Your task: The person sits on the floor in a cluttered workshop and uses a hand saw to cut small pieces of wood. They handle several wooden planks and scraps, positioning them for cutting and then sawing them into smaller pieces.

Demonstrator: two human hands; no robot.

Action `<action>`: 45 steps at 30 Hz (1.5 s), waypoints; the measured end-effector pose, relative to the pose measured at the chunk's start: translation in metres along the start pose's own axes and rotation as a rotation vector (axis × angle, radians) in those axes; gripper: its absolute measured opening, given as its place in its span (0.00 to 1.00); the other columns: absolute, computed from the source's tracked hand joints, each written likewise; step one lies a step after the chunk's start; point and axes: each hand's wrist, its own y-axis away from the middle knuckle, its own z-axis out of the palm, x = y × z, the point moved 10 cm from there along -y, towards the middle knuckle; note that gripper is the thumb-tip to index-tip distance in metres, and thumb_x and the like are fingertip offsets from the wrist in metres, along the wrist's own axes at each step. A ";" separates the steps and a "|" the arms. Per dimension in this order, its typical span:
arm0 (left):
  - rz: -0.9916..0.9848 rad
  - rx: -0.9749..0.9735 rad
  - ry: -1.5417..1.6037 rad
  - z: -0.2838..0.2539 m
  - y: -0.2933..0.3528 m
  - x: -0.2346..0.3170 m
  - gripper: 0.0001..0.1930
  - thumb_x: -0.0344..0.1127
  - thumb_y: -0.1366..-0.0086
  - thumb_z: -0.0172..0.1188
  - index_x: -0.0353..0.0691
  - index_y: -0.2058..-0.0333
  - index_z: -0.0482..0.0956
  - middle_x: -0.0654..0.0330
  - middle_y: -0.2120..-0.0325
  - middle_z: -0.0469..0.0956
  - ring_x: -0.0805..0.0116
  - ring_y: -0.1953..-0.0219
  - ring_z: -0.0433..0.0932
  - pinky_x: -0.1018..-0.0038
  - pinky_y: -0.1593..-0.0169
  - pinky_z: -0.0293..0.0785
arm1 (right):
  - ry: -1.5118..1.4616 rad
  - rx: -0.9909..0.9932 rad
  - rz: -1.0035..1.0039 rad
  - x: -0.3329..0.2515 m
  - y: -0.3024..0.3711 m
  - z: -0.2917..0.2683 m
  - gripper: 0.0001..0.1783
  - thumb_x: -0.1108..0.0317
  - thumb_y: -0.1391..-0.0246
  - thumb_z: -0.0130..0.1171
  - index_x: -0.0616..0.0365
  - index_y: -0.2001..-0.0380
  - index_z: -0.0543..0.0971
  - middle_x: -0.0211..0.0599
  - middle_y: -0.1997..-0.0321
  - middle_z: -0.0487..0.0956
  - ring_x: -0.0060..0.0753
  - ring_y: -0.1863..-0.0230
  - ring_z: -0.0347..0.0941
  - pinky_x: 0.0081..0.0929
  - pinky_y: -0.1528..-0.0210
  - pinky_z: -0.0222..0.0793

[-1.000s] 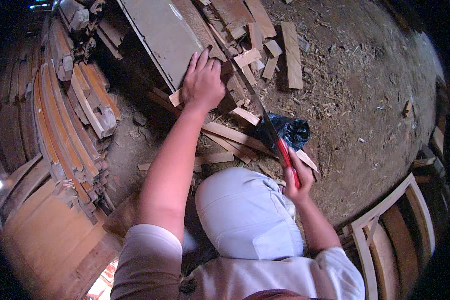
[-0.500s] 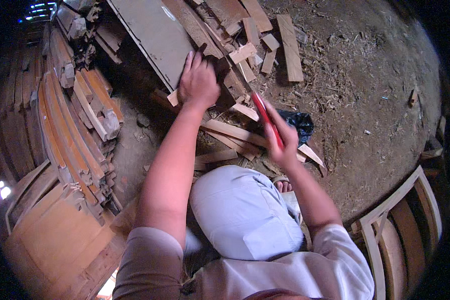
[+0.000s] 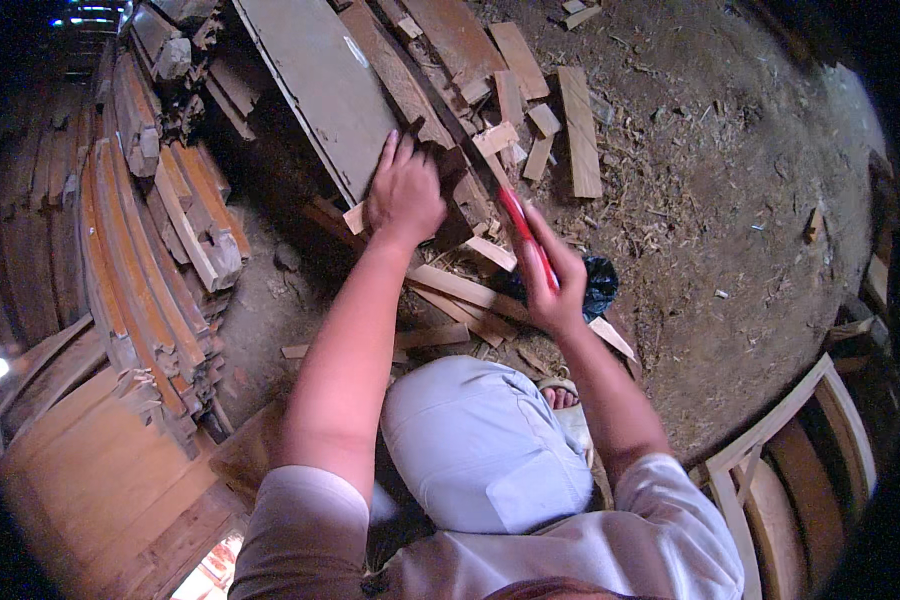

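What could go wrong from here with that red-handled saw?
The left hand sits close to the saw in the right hand, so a slip might cut the left hand. Loose-looking wood scraps lie beside the saw and could snag it. A dropped saw might injure the bare toes.

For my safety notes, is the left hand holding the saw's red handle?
No, the right hand grips the red handle, away from the left hand.

A tall stack of long, brown wooden lengths (image 3: pixel 150 270) rises at the left, above a broad tan wooden panel (image 3: pixel 100 455). Shavings litter the brown dirt floor (image 3: pixel 710 230), where a crumpled black plastic bag (image 3: pixel 599 287) lies. An angular pale wooden frame (image 3: pixel 770 417) stands lower right.
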 end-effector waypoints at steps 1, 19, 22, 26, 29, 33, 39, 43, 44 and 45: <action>-0.003 0.105 0.070 -0.009 0.004 0.000 0.16 0.31 0.42 0.55 0.31 0.57 0.82 0.46 0.51 0.81 0.52 0.32 0.66 0.56 0.23 0.43 | 0.046 0.018 -0.045 -0.002 0.024 -0.012 0.26 0.75 0.37 0.55 0.62 0.35 0.73 0.43 0.55 0.85 0.23 0.65 0.78 0.23 0.57 0.73; -0.033 0.059 0.108 0.003 0.003 -0.006 0.19 0.31 0.44 0.55 0.26 0.55 0.80 0.43 0.49 0.79 0.50 0.32 0.65 0.56 0.23 0.45 | 0.084 -0.019 -0.059 -0.003 0.037 -0.007 0.29 0.76 0.42 0.57 0.58 0.35 0.74 0.48 0.59 0.86 0.25 0.71 0.81 0.23 0.64 0.74; -0.004 0.268 0.175 -0.019 0.010 -0.004 0.19 0.30 0.44 0.55 0.26 0.55 0.80 0.42 0.49 0.79 0.50 0.31 0.64 0.56 0.23 0.46 | 0.170 -0.085 -0.073 0.001 0.124 -0.048 0.31 0.76 0.46 0.56 0.63 0.36 0.74 0.53 0.57 0.86 0.33 0.71 0.83 0.25 0.63 0.76; -0.007 0.239 0.188 -0.018 0.013 -0.008 0.19 0.30 0.45 0.55 0.25 0.56 0.79 0.41 0.49 0.79 0.50 0.31 0.64 0.55 0.23 0.46 | 0.167 -0.085 0.001 -0.012 0.102 -0.039 0.31 0.75 0.46 0.58 0.61 0.36 0.74 0.51 0.58 0.86 0.30 0.73 0.82 0.26 0.64 0.75; -0.005 0.089 0.107 0.000 -0.002 -0.008 0.16 0.29 0.46 0.56 0.26 0.59 0.83 0.39 0.47 0.78 0.48 0.32 0.66 0.57 0.23 0.46 | 0.100 0.020 -0.166 -0.021 0.009 0.002 0.27 0.76 0.39 0.57 0.61 0.35 0.73 0.53 0.44 0.82 0.27 0.57 0.83 0.23 0.53 0.75; -0.055 0.375 0.004 -0.011 0.010 -0.011 0.14 0.29 0.42 0.54 0.31 0.64 0.87 0.43 0.52 0.82 0.50 0.35 0.69 0.63 0.22 0.44 | -0.036 0.043 -0.090 -0.024 -0.051 0.031 0.27 0.73 0.38 0.59 0.57 0.35 0.74 0.40 0.65 0.84 0.19 0.72 0.74 0.21 0.65 0.72; -0.016 0.208 0.124 -0.012 0.010 -0.006 0.17 0.30 0.44 0.56 0.30 0.57 0.80 0.44 0.49 0.79 0.49 0.33 0.66 0.57 0.24 0.47 | 0.150 -0.035 -0.109 0.003 0.099 -0.033 0.30 0.74 0.43 0.56 0.63 0.36 0.74 0.43 0.65 0.85 0.25 0.72 0.79 0.23 0.64 0.73; -0.034 0.251 0.214 -0.011 0.010 -0.006 0.21 0.29 0.46 0.55 0.27 0.53 0.77 0.41 0.48 0.78 0.48 0.32 0.66 0.57 0.23 0.47 | 0.156 -0.046 -0.031 0.011 0.122 -0.038 0.31 0.73 0.46 0.57 0.67 0.37 0.74 0.44 0.71 0.82 0.31 0.75 0.78 0.27 0.66 0.72; -0.060 0.268 0.225 -0.015 0.007 -0.010 0.21 0.29 0.46 0.55 0.27 0.52 0.76 0.41 0.47 0.78 0.49 0.32 0.65 0.57 0.23 0.47 | 0.176 -0.052 -0.072 0.009 0.119 -0.033 0.31 0.73 0.46 0.57 0.67 0.37 0.74 0.43 0.72 0.82 0.32 0.76 0.78 0.27 0.67 0.72; -0.053 0.262 0.213 -0.017 0.003 -0.008 0.21 0.29 0.46 0.55 0.27 0.52 0.76 0.41 0.47 0.77 0.49 0.32 0.65 0.57 0.23 0.47 | 0.196 -0.059 -0.113 0.010 0.116 -0.028 0.31 0.73 0.46 0.57 0.67 0.37 0.74 0.43 0.73 0.82 0.32 0.77 0.77 0.28 0.68 0.72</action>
